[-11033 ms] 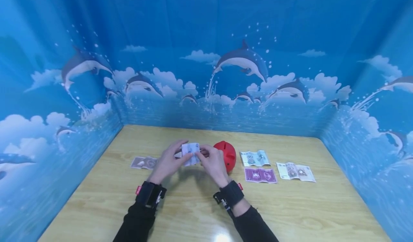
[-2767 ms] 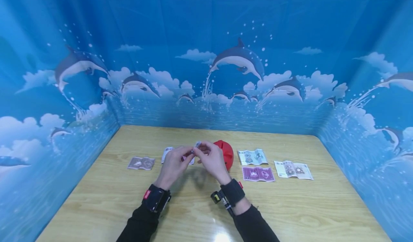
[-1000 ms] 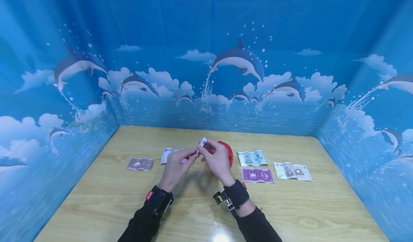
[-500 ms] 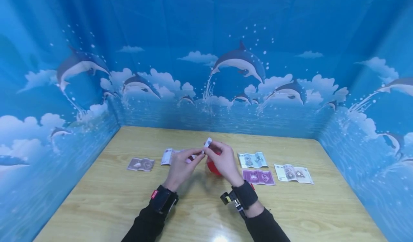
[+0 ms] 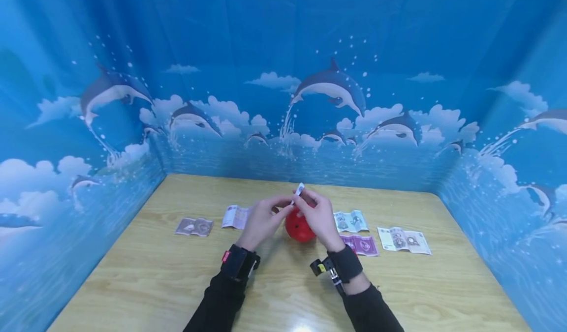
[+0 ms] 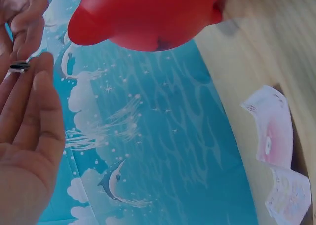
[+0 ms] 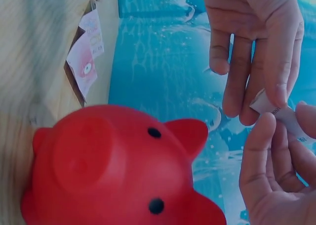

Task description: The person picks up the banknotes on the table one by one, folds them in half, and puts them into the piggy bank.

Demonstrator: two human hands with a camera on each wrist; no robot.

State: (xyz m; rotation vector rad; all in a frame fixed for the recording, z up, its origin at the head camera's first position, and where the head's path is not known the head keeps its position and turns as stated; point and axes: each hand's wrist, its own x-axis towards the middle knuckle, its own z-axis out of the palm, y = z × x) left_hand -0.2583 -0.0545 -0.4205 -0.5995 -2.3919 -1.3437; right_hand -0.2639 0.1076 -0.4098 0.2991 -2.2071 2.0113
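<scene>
On the counter, near its left edge, lies a brown note, then a pink note. The left grip and right grip pinch one folded note above the piggy bank. A loose pinch might make it drop or pop open. Further right lie a blue note, purple note and cream note.

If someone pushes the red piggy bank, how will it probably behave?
The red piggy bank probably resists rolling, since it stands on short feet. Its smooth, rounded surface may feel slippery to fingertips. It looks like moulded plastic, so it could be light and slide on the table, though its contents are hidden.
</scene>
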